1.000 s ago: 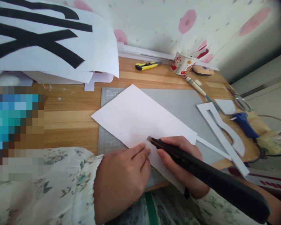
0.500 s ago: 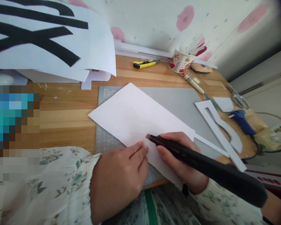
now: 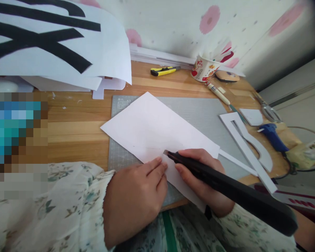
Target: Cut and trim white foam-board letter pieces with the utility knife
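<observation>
White sheet (image 3: 157, 131) lying flat and askew on the grey cutting mat (image 3: 199, 115), its near edge under both hands. Right hand (image 3: 199, 175) closed in a full grip around the long black utility knife (image 3: 225, 187), whose tip meets the sheet just ahead of the fingers; the handle runs back toward the viewer and to the right. Left hand (image 3: 136, 196) lies flat, fingers together and extended, holding nothing, its fingertips (image 3: 161, 165) pressing the sheet just left of the knife tip, nearly touching it. Beyond the right hand, on the mat's far right side, lie white cut-out offcuts (image 3: 248, 147) with a thin strip reaching back toward the sheet. Farther right of these, a blue glue gun (image 3: 273, 136) with its cord, and scissors (image 3: 267, 110) near the edge of the wooden surface (image 3: 76, 129). Well beyond both hands, by the wall, a yellow-and-black cutter (image 3: 164, 71), a printed paper cup (image 3: 204, 70) and a pen (image 3: 217, 93) just in front of the cup. Far left of the left hand, large white sheets with black strokes (image 3: 55, 45) overhang a stack. Nothing lies between the knife tip and the sheet.
</observation>
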A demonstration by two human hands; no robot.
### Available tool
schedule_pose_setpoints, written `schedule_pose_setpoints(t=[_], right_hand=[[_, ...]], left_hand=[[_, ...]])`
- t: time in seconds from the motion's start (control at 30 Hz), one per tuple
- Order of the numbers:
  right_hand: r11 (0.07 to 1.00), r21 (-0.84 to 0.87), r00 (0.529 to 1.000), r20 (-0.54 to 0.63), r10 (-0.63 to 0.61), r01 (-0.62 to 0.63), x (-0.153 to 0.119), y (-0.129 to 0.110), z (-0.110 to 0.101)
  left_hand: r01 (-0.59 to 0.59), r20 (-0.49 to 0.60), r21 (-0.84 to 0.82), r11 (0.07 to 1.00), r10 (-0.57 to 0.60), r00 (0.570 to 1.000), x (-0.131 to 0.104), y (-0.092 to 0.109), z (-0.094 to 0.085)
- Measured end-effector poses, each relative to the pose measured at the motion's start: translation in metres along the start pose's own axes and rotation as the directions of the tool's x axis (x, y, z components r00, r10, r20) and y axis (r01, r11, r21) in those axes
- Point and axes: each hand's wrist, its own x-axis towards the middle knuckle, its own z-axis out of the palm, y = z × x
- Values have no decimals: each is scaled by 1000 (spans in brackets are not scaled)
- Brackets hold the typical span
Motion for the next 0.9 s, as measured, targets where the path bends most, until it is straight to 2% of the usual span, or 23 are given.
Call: schedule_pose_setpoints(t=[0.27, 0.47, 0.9], right_hand=[[1000, -15, 1000, 25, -12, 12, -5, 2, -2], [997, -34, 998, 19, -62, 63, -6, 6, -5], [990, -76, 993, 43, -114, 117, -9, 4, -13]], left_hand=[[127, 73, -139, 982, -117, 990, -2, -3, 2], [206, 145, -158, 966, -184, 972, -2, -3, 0], [169, 132, -147, 975, -150, 980, -2, -4, -1]])
